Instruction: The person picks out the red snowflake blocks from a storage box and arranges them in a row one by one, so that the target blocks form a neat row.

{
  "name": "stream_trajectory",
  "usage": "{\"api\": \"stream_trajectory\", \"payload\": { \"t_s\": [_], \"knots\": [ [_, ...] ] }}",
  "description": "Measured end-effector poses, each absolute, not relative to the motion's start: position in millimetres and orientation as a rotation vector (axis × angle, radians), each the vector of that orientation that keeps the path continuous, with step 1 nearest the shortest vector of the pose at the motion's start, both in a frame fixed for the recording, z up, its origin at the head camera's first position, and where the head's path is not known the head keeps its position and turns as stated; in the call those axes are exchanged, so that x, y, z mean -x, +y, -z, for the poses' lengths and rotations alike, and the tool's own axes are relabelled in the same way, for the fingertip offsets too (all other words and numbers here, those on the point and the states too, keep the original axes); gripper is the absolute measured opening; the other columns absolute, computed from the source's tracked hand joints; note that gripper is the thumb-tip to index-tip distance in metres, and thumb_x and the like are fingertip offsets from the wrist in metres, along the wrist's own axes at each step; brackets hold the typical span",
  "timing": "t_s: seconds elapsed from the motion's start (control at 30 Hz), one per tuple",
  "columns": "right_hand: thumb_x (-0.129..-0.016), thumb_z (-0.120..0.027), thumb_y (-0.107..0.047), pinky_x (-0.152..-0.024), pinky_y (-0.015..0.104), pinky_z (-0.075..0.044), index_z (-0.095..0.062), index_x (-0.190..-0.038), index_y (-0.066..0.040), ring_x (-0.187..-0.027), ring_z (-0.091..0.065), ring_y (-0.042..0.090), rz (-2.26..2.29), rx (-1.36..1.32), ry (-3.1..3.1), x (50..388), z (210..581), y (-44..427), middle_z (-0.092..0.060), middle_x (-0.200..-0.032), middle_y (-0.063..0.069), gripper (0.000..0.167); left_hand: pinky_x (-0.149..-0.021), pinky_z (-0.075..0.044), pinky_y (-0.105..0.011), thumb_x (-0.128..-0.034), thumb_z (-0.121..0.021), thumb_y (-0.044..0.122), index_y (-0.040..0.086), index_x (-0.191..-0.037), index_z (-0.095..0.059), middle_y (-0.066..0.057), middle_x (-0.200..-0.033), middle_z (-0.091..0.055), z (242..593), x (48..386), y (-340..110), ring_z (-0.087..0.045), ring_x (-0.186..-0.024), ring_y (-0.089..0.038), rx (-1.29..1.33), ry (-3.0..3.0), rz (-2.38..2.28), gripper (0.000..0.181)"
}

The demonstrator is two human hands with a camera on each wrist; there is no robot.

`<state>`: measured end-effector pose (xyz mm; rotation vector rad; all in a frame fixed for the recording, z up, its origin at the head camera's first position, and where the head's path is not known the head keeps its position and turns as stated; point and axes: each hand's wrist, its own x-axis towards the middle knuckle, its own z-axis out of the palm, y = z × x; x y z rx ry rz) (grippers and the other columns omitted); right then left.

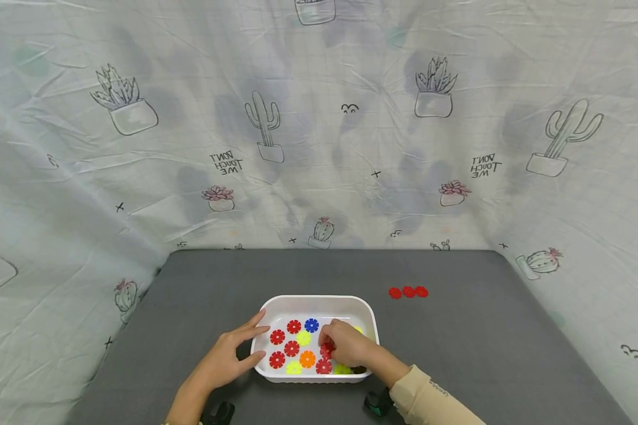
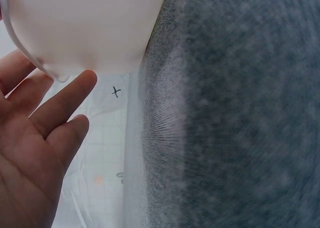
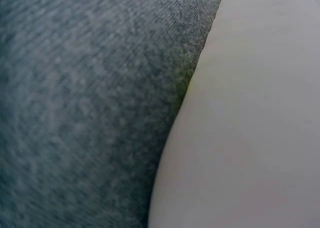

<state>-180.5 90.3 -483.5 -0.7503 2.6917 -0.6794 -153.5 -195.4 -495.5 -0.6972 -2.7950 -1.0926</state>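
A white plastic tray (image 1: pixel 282 301) holds several notched, flower-shaped plastic discs in red, yellow, orange and blue. My left hand (image 1: pixel 227 352) rests at the tray's left side, fingers spread and fairly straight, touching the rim; the left wrist view shows this hand (image 2: pixel 35 118) against the tray's outer wall (image 2: pixel 90 32). Inside the tray, my right hand (image 1: pixel 348 343) has its fingers curled down and pinches a red disc (image 1: pixel 326 350), partly hidden by the fingers. Only the tray's side (image 3: pixel 250 128) and the tabletop show in the right wrist view.
Three red discs (image 1: pixel 408 292) lie in a row on the grey table (image 1: pixel 457 330), right of and behind the tray. A white cloth (image 1: pixel 319 130) printed with cactuses hangs behind the table and along its sides. Dark objects (image 1: pixel 377 403) sit close to both wrists.
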Motion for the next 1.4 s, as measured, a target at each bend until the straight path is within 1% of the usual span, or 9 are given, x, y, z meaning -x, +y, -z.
{"api": "stream_trajectory", "payload": {
  "t_s": [0.33, 0.47, 0.77, 0.93, 1.13, 1.3, 1.4],
  "knots": [
    [-0.073, -0.073, 0.0, -0.063, 0.016, -0.041, -0.055, -0.086, -0.019, -0.072, -0.042, 0.007, 0.693, 0.713, 2.682, 179, 482, 89, -0.045, -0.082, -0.005, 0.029, -0.097, -0.045, -0.055, -0.0836, -0.068, 0.03, 0.015, -0.126, -0.063, 0.0, -0.148, -0.042, 493, 154, -196, -0.048, -0.13, -0.026, 0.683, -2.809, 1.104, 0.045],
    [-0.074, -0.074, -0.001, -0.063, 0.017, -0.041, -0.055, -0.086, -0.019, -0.072, -0.043, 0.008, 0.72, 0.691, 2.673, 180, 481, 89, -0.045, -0.083, -0.004, 0.028, -0.096, -0.045, -0.055, -0.0832, -0.069, 0.029, 0.015, -0.125, -0.064, 0.0, -0.147, -0.043, 492, 154, -196, -0.049, -0.129, -0.026, 0.692, -2.797, 1.094, 0.045],
    [-0.077, -0.073, 0.0, -0.06, 0.017, -0.045, -0.06, -0.082, -0.014, -0.067, -0.048, 0.007, 0.931, 0.65, 2.642, 184, 481, 90, -0.056, -0.073, -0.006, 0.02, -0.097, -0.045, -0.055, -0.0836, -0.068, 0.029, 0.015, -0.126, -0.063, 0.001, -0.148, -0.042, 491, 154, -197, -0.048, -0.129, -0.026, 0.693, -2.804, 1.105, 0.045],
    [-0.078, -0.072, -0.001, -0.057, 0.019, -0.047, -0.062, -0.083, -0.013, -0.066, -0.05, 0.008, 1.032, 0.592, 2.593, 184, 479, 92, -0.057, -0.074, -0.006, 0.016, -0.097, -0.044, -0.055, -0.0839, -0.068, 0.031, 0.016, -0.126, -0.063, 0.001, -0.148, -0.042, 490, 155, -197, -0.048, -0.13, -0.026, 0.682, -2.818, 1.113, 0.045],
    [-0.079, -0.072, -0.003, -0.06, 0.019, -0.048, -0.064, -0.086, -0.012, -0.07, -0.051, 0.011, 1.152, 0.559, 2.561, 186, 477, 94, -0.057, -0.076, -0.005, 0.014, -0.097, -0.044, -0.057, -0.0837, -0.068, 0.03, 0.016, -0.126, -0.063, 0.001, -0.148, -0.042, 488, 156, -197, -0.047, -0.13, -0.026, 0.681, -2.819, 1.123, 0.045],
    [-0.081, -0.071, -0.005, -0.066, 0.019, -0.05, -0.065, -0.091, -0.011, -0.076, -0.055, 0.012, 1.302, 0.548, 2.514, 189, 478, 95, -0.061, -0.081, -0.003, 0.013, -0.097, -0.044, -0.056, -0.0831, -0.068, 0.028, 0.015, -0.125, -0.064, 0.0, -0.148, -0.043, 488, 157, -197, -0.048, -0.13, -0.026, 0.692, -2.809, 1.111, 0.045],
    [-0.082, -0.07, -0.005, -0.067, 0.019, -0.052, -0.066, -0.093, -0.011, -0.078, -0.057, 0.013, 1.388, 0.53, 2.492, 190, 479, 96, -0.063, -0.084, -0.002, 0.013, -0.097, -0.044, -0.056, -0.083, -0.068, 0.028, 0.015, -0.126, -0.063, -0.001, -0.148, -0.043, 488, 157, -197, -0.048, -0.13, -0.027, 0.699, -2.805, 1.105, 0.045]
  ]
}}
